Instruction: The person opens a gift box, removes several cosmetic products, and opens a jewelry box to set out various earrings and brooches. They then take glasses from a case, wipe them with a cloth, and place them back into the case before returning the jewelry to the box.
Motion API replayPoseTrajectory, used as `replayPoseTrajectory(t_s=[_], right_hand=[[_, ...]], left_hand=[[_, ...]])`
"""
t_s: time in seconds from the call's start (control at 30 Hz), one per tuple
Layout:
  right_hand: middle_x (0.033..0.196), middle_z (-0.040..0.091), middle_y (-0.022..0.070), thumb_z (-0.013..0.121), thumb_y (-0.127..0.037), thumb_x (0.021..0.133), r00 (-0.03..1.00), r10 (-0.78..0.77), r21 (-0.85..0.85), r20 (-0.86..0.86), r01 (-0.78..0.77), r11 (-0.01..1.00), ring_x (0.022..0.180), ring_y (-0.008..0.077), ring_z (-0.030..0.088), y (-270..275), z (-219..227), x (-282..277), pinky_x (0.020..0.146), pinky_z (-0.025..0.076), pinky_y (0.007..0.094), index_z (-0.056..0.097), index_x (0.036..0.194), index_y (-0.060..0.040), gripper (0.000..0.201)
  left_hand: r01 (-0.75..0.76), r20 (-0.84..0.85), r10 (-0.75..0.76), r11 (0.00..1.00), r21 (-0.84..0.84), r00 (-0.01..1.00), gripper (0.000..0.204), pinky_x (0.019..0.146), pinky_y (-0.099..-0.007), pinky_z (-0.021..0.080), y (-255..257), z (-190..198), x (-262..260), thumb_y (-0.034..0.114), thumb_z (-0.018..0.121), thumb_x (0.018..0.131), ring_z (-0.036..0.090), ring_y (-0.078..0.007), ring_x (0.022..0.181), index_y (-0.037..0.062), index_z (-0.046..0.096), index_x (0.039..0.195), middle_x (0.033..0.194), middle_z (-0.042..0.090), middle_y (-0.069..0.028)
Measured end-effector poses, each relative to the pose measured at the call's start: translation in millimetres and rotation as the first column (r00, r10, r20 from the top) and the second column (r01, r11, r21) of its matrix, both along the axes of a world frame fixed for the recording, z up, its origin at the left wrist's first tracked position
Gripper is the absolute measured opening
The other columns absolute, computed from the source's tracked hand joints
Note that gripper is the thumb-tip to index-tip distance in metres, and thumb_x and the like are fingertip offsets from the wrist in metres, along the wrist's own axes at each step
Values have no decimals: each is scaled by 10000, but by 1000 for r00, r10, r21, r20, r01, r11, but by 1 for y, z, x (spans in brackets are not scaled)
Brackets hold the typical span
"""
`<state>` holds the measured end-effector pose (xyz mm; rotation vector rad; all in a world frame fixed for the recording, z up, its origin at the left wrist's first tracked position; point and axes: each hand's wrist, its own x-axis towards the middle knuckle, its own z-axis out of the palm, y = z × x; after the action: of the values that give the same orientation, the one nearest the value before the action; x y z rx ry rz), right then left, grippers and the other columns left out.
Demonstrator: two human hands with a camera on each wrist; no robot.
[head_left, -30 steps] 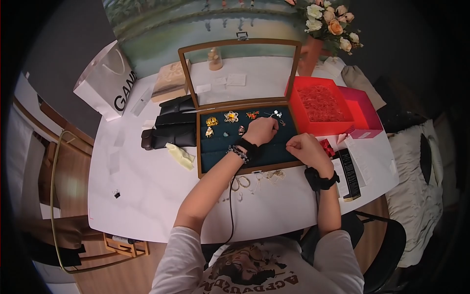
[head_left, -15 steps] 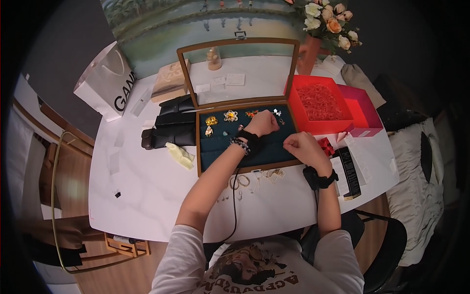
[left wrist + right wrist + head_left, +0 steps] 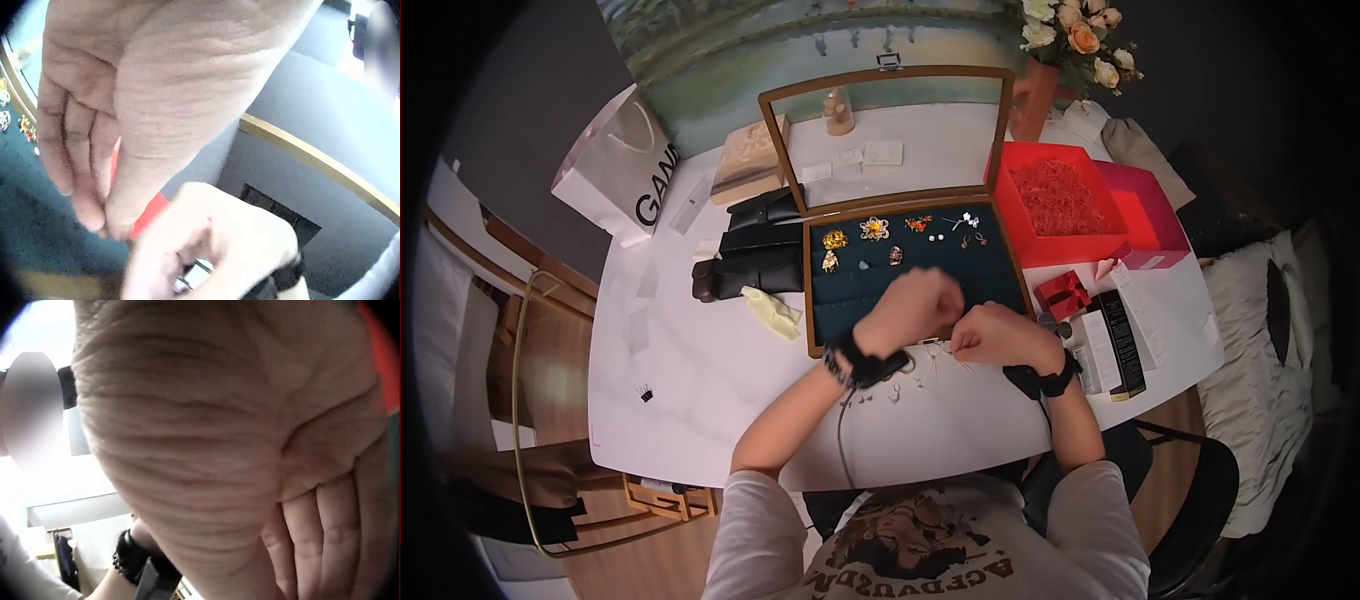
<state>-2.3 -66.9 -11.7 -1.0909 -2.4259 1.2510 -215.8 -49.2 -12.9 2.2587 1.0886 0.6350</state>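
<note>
A wooden jewellery box [image 3: 811, 300] with a dark green lining stands open, its glass lid raised. Along the upper rows lie a gold brooch [image 3: 834, 239], a flower brooch [image 3: 875, 229], an orange-red piece [image 3: 918, 223], a white flower pin [image 3: 967, 220] and two pearl-like studs [image 3: 937, 238]. My left hand [image 3: 910, 308] is over the box's front part, fingers loosely bent, thumb tip near the fingertips, no object showing. Close beside it, my right hand [image 3: 1005, 338] bends its fingers over the front edge; their tips are hidden in the right wrist view. Small earrings [image 3: 895, 394] lie before the box.
Black pouches [image 3: 755, 272] and a yellow cloth [image 3: 771, 312] sit left of the box. On the right are a red box [image 3: 1090, 248] of shredded paper, a small red gift box [image 3: 1064, 294] and a black carton [image 3: 1122, 350]. A paper bag [image 3: 615, 180] stands at the far left.
My left hand has drawn back from the box's upper right toward its front edge, uncovering the pearl-like studs. The right hand has moved left and nearer my body.
</note>
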Motion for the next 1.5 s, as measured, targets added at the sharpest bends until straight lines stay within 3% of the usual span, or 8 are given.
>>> replayPoseTrajectory(t_s=[0.07, 0.27, 0.67, 0.87, 0.93, 1.07, 1.3, 1.5], right_hand=[[802, 765, 161, 754, -68, 806, 991, 100, 27, 94, -103, 994, 737, 252, 767, -6, -3, -8, 697, 576, 326, 773, 895, 21, 127], [793, 744, 175, 746, -69, 752, 980, 138, 95, 143, -153, 984, 726, 326, 739, -17, -17, -24, 691, 577, 381, 777, 839, -10, 110], [815, 753, 181, 729, -112, 844, 991, 125, 73, 37, -128, 989, 744, 307, 751, -13, -7, -20, 704, 577, 375, 768, 888, 15, 140], [795, 761, 121, 692, -88, 932, 998, -50, 94, -44, 54, 994, 719, 164, 736, 6, 16, 4, 663, 563, 303, 739, 972, 61, 161], [785, 755, 153, 692, -75, 913, 929, -312, -43, -196, 310, 950, 700, 207, 747, 11, 20, 11, 654, 571, 305, 737, 939, 68, 152], [754, 737, 118, 710, -82, 930, 899, -410, 155, -151, 432, 889, 681, 163, 726, 33, 23, 22, 638, 567, 288, 730, 940, 70, 153], [893, 706, 270, 654, -83, 929, 856, -515, 630, -51, 428, 648, 876, 464, 698, 90, -22, 19, 756, 569, 527, 700, 914, 25, 118], [926, 702, 240, 694, -105, 915, 785, -617, 675, 47, 430, 600, 930, 449, 694, 119, -42, 9, 799, 552, 555, 669, 905, 15, 123]], left_hand=[[-40, -196, 45, 999, 32, 979, 56, 731, -403, 589, -40, -4, -9, 146, 778, 840, 739, -324, 799, 119, 796, 886, 845, 761, -119], [-58, -147, 36, 988, -146, 988, 107, 721, -404, 574, -92, -29, -17, 162, 805, 837, 753, -267, 811, 136, 773, 936, 830, 769, -54], [-138, -148, 134, 990, -19, 980, 110, 712, -389, 569, -94, -31, -27, 183, 799, 855, 738, -281, 806, 145, 820, 956, 869, 766, -64], [-237, -66, 237, 971, 1, 969, 74, 672, -366, 570, -58, -1, -39, 133, 794, 846, 733, -249, 735, 130, 825, 913, 889, 774, -57], [-243, -63, 244, 970, 24, 968, 61, 673, -360, 574, -42, 6, -39, 139, 795, 850, 730, -240, 725, 129, 821, 904, 871, 776, -41], [-238, -15, 241, 965, 111, 970, 70, 683, -370, 580, 2, -3, -24, 158, 800, 852, 738, -243, 737, 124, 798, 913, 870, 782, -28], [-279, 14, 282, 940, 197, 959, 146, 769, -447, 578, 77, -30, 26, 194, 779, 864, 730, -331, 873, 74, 703, 898, 854, 745, -99], [-399, -46, 414, 897, 189, 909, 198, 783, -476, 585, 111, -46, 58, 251, 817, 840, 737, -351, 891, 87, 709, 862, 876, 748, -142]])
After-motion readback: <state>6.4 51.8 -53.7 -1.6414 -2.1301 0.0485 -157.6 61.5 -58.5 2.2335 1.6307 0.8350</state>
